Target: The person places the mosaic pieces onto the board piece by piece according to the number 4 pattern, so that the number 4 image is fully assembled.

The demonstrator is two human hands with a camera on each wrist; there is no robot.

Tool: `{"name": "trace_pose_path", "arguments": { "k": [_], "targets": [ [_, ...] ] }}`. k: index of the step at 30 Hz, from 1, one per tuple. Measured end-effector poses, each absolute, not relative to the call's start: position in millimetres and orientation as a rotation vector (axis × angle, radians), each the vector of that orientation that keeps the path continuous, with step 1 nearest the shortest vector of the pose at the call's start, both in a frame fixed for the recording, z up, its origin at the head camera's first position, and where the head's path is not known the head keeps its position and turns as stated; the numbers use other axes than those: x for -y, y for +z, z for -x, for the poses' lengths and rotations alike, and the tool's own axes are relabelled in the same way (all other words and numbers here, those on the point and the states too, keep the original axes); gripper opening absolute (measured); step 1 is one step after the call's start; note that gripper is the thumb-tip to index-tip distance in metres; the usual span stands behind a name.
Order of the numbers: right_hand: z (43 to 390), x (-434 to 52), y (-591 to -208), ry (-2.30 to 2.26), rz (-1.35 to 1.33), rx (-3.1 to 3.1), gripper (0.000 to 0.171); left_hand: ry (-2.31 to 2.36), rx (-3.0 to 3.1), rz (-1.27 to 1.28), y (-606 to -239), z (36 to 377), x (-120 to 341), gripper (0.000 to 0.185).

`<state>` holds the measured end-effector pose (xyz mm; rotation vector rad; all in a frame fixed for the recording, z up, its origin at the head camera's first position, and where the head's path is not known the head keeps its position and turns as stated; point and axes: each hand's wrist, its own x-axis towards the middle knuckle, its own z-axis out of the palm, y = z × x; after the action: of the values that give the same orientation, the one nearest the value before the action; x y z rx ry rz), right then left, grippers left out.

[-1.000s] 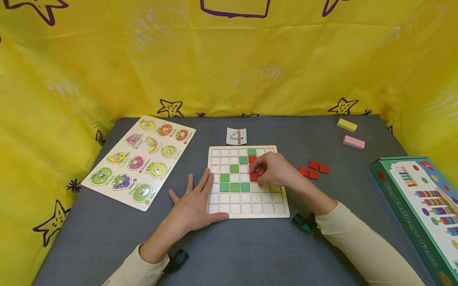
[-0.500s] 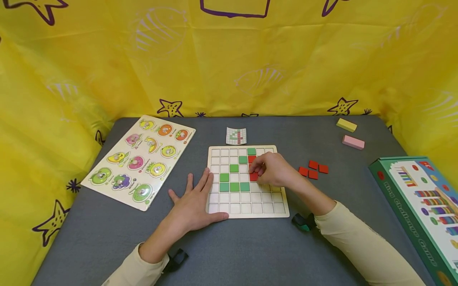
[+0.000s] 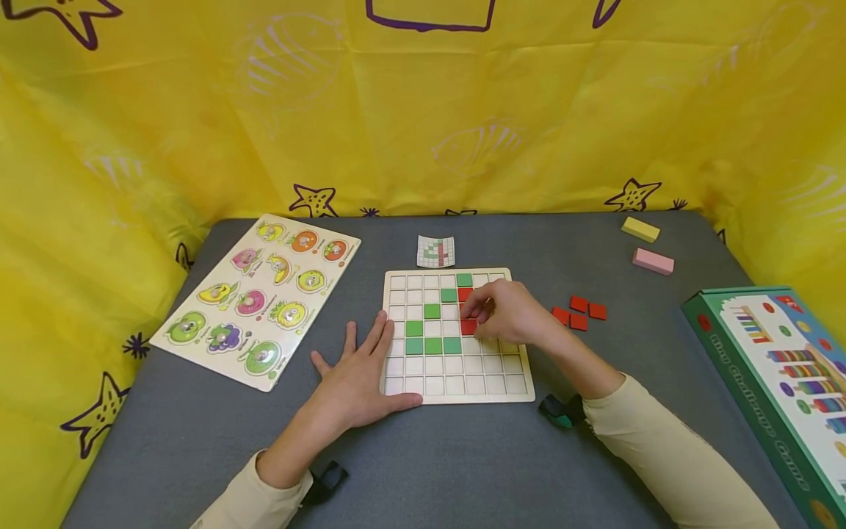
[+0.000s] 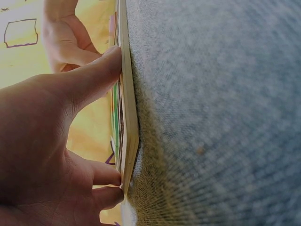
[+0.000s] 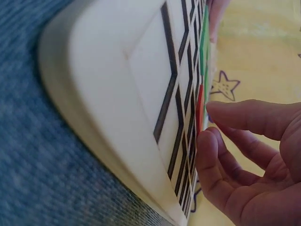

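Remotely, I watch the left hand spread wide along a pale wooden gridded board, seemingly steadying it, while the right hand bunches its fingertips at a flat red square tile on the grid, whether pinching I cannot tell.

The green cardboard box is cut off at lower right; mid-frame, the bare right hand hides some of the square white board.
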<state>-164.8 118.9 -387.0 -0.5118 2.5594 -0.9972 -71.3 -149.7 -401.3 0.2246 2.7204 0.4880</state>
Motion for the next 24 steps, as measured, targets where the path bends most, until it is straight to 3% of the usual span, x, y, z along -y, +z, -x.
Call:
{"name": "trace_pose_path", "arguments": {
  "k": [24],
  "targets": [
    [159, -180, -370, -1.118, 0.457, -2.697, 0.025, 0.496, -2.720, -0.223, -400, 70, 149, 0.124]
  ]
}}
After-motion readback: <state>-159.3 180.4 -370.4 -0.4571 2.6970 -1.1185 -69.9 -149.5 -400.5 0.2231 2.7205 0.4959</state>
